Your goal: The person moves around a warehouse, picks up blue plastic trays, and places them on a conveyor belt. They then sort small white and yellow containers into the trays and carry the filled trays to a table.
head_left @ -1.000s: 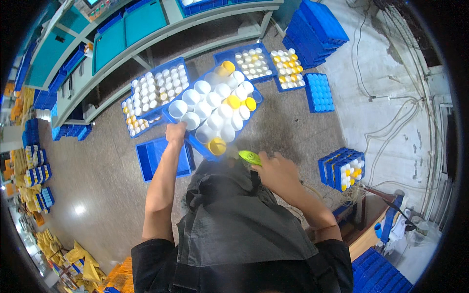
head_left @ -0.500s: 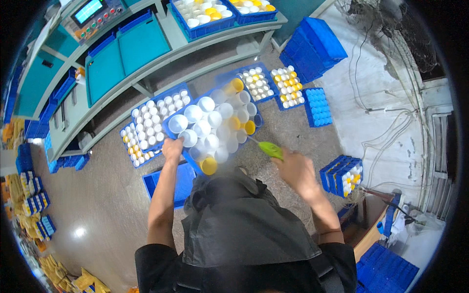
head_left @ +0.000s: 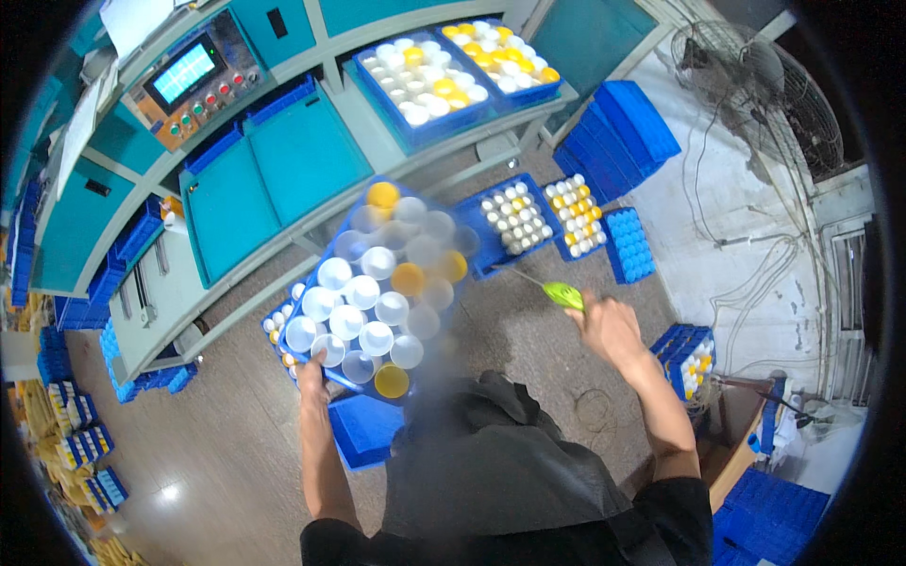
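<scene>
My left hand grips the near-left corner of a blue tray, its thumb over the rim. Rows of open, cup-like white cylinders fill the tray, with a few yellow ones among them. The tray is raised above the floor and slanted; a hazy smear blurs its right side. To the right, my right hand is closed round a bright green-handled tool with a thin metal shaft. The shaft points up and left toward the tray, apart from it as seen here.
An empty blue tray lies on the floor below the held one. Filled trays stand on the floor ahead, and two more on the bench. A teal machine with a control panel is at far left. A fan and stacked blue crates are at right.
The view has shifted. The held tray has swung to a steeper slant and sits further left, close to the bench. My right hand and the green tool are further from it.
</scene>
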A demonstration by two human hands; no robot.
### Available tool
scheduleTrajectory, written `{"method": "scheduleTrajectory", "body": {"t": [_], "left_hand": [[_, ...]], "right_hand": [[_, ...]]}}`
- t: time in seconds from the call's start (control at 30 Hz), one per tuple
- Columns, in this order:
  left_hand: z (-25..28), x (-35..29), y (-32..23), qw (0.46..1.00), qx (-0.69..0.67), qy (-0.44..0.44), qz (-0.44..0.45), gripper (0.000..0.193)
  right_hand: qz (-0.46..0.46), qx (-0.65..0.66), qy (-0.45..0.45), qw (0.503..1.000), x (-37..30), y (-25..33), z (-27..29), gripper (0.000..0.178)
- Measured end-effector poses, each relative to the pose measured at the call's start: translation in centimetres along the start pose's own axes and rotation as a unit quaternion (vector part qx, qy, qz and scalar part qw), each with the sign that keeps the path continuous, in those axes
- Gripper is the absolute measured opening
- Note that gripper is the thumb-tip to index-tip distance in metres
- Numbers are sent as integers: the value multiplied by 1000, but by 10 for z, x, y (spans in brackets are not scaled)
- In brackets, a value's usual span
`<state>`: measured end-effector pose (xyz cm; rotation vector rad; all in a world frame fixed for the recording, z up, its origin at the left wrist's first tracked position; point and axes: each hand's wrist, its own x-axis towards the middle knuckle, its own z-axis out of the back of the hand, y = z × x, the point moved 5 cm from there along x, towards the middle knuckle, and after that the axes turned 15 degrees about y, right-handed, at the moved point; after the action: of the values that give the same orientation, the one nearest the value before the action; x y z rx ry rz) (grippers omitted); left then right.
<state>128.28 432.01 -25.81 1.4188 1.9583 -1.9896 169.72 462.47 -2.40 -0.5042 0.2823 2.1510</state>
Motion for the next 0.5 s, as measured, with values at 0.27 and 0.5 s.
{"method": "scheduleTrajectory", "body": {"t": [0.27, 0.5], "left_hand": [[-37, 127, 17, 965, -252, -34, 62, 35], [-114, 265, -58, 985, -158, 58, 27, 88]], "right_hand": [[-119, 287, 43, 949, -23, -48, -94, 46], [-234, 307, -10, 922, -62, -56, -133, 63]]}}
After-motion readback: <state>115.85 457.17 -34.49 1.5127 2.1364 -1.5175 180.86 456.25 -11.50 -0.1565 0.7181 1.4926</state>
